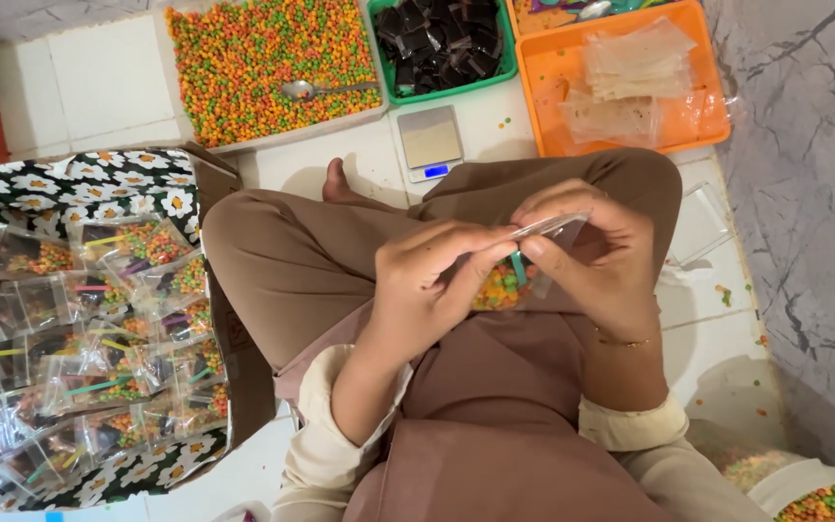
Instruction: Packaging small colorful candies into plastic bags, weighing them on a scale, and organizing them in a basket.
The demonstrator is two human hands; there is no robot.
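Pinching a small clear plastic bag [519,266] of multicoloured candy beads between both hands, above the lap of a person sitting cross-legged on the white tiled floor [89,87]. Left hand [422,280] closed, thumb and forefinger tips pressed on the bag's top edge from the left side. Right hand [596,256] closed too, fingers curled over the top edge from the right, fingertips nearly meeting the left ones. Bag hangs below the fingertips, beads settled in its lower half, a green strip visible inside; top part flat and see-through.

At the floor's far edge: open tray of orange, green and yellow beads [263,58] with a metal spoon [321,90] lying in it; beside it a green basket of dark pieces [442,43]; then an orange tray [620,87] holding empty clear bags. Small digital scale [429,142] just in front of the green basket. On the person's left, a floral-patterned box [89,319] full of filled bags. White tub of beads [819,498] at the near right corner.
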